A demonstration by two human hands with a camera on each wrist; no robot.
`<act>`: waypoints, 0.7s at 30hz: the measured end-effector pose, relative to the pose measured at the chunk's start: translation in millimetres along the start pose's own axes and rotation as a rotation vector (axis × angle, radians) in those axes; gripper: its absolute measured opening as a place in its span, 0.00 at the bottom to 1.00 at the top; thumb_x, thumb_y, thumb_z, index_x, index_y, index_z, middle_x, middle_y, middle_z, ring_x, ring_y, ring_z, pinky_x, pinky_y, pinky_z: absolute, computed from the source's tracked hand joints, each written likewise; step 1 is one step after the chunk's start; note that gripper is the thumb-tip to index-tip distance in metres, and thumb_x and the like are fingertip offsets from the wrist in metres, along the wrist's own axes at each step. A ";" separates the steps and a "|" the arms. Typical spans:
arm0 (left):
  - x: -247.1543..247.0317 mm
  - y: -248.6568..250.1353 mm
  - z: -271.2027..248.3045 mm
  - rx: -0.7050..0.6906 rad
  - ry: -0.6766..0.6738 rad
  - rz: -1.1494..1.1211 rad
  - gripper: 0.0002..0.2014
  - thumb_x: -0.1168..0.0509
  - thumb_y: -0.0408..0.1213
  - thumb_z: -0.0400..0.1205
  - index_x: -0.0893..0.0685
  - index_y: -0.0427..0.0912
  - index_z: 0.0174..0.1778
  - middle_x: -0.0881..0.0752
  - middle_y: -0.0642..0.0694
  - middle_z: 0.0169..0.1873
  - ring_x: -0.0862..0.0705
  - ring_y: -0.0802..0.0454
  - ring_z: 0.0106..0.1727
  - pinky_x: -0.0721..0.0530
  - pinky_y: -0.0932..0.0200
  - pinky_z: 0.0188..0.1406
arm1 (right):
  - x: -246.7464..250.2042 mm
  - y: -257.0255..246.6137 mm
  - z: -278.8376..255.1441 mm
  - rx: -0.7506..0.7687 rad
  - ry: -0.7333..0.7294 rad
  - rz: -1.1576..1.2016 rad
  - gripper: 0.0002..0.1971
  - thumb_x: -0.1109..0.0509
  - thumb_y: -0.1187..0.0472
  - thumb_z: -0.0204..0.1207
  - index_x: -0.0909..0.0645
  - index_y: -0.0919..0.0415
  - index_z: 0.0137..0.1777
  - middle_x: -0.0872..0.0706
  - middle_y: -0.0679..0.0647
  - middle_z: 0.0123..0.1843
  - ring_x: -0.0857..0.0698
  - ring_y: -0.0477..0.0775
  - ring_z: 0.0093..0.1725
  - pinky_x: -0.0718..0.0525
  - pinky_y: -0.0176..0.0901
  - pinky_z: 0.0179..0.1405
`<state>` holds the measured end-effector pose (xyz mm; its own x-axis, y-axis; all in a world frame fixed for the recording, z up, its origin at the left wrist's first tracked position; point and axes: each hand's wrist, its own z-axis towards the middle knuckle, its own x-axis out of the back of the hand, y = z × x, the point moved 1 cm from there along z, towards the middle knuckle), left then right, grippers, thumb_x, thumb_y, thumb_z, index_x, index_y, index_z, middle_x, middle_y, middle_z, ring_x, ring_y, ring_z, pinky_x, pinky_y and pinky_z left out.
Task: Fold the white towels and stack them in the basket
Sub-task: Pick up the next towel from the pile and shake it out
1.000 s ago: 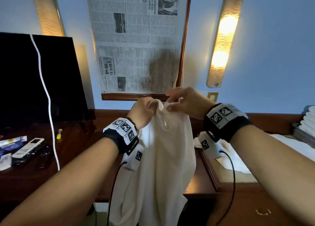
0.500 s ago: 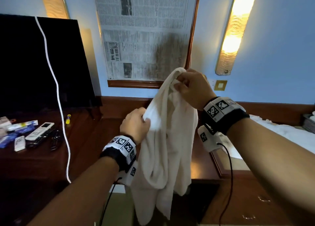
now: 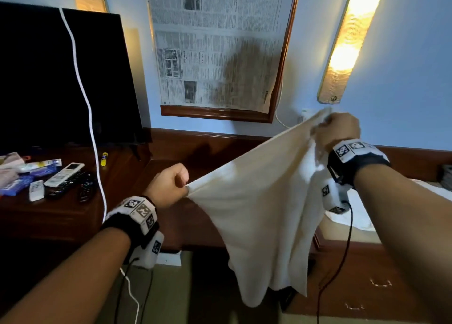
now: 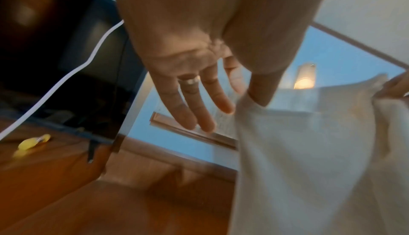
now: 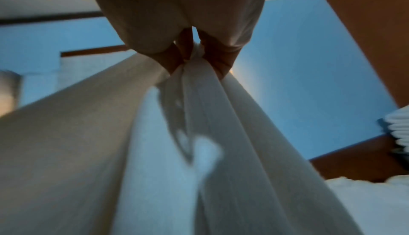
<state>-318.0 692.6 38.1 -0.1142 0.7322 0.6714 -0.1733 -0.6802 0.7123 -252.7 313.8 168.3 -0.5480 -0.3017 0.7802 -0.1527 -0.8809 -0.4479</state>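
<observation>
While my left hand [image 3: 171, 186] pinches one corner of the soft white cotton towel [image 3: 259, 216] and my right hand [image 3: 338, 130] clamps the other, it hangs limp above the dark wooden worktop [image 3: 193, 228]; light and floppy, it handles best by its corners.

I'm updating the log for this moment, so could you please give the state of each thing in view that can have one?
Towel: unfolded, held in the air, top edge stretched taut.
Left hand: pinches the towel's lower end.
Right hand: grips the bunched upper end.
Wall lamp: lit.
TV: screen dark.
Remotes: lying on the wooden desk.
</observation>
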 end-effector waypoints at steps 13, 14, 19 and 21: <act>-15.7 30.3 2.0 -0.369 -0.165 0.735 0.20 0.40 0.34 0.83 0.23 0.60 0.68 0.25 0.51 0.57 0.21 0.46 0.56 0.25 0.52 0.46 | -7.9 33.4 -6.7 -0.050 -0.163 -0.117 0.12 0.36 0.62 0.79 0.15 0.67 0.54 0.16 0.66 0.53 0.19 0.65 0.57 0.19 0.51 0.60; -18.9 29.2 1.3 -0.336 -0.205 0.750 0.20 0.41 0.34 0.84 0.24 0.61 0.69 0.26 0.52 0.57 0.22 0.47 0.57 0.25 0.52 0.46 | -7.6 36.0 -6.9 -0.049 -0.163 -0.111 0.12 0.36 0.61 0.78 0.15 0.66 0.53 0.15 0.66 0.54 0.17 0.66 0.57 0.17 0.51 0.60; -47.1 28.6 0.3 -0.262 -0.406 0.748 0.14 0.42 0.36 0.87 0.13 0.57 0.53 0.24 0.54 0.54 0.25 0.50 0.59 0.25 0.53 0.48 | -7.9 51.7 -4.8 -0.088 -0.183 -0.093 0.10 0.34 0.60 0.78 0.15 0.63 0.52 0.14 0.65 0.54 0.15 0.65 0.54 0.15 0.53 0.60; -52.3 31.2 1.7 -0.211 -0.480 0.585 0.15 0.41 0.31 0.84 0.14 0.55 0.41 0.23 0.55 0.52 0.23 0.52 0.56 0.23 0.53 0.50 | -6.6 60.4 -2.9 -0.110 -0.192 -0.121 0.10 0.34 0.60 0.79 0.15 0.65 0.54 0.14 0.66 0.55 0.15 0.66 0.56 0.17 0.53 0.59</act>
<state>-315.7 633.0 25.6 0.1828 0.1293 0.9746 -0.4033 -0.8942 0.1942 -260.7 263.6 134.8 -0.3556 -0.2694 0.8950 -0.3023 -0.8730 -0.3828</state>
